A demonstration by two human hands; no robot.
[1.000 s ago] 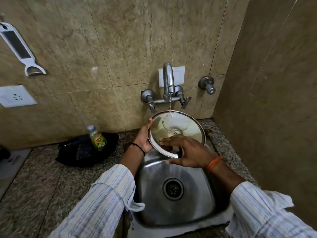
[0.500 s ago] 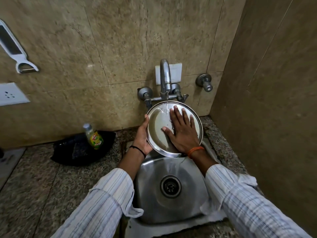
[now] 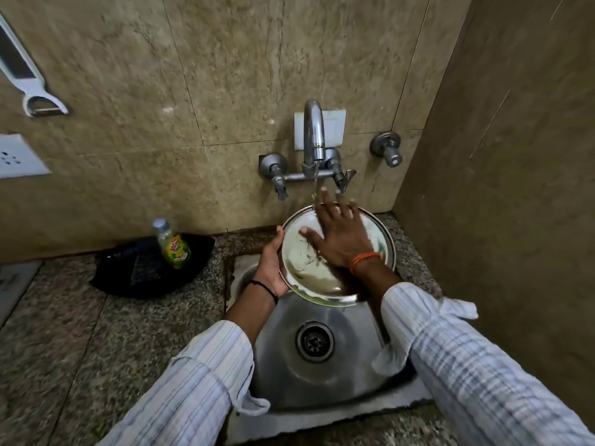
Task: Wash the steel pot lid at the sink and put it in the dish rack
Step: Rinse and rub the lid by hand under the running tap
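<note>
Lid [image 3: 299, 272] tilted over sink [image 3: 354, 365] back edge, under running tap [image 3: 314, 133]. Left hand [image 3: 270, 268] clamps its rim; right hand [image 3: 338, 236] flat, fingers spread on it.

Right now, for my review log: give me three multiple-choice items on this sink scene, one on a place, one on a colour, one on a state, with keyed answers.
1. Where is the dish soap bottle?
A. in the black tray left of the sink
B. inside the sink
C. hanging on the wall

2. What colour is the band on the right wrist?
A. blue
B. orange
C. white

3. What is the tap doing?
A. off
B. dripping onto the counter
C. running onto the right hand and steel lid

Answers: A, the bottle stands in the tray; B, the band is orange; C, a stream falls from the spout.
</note>
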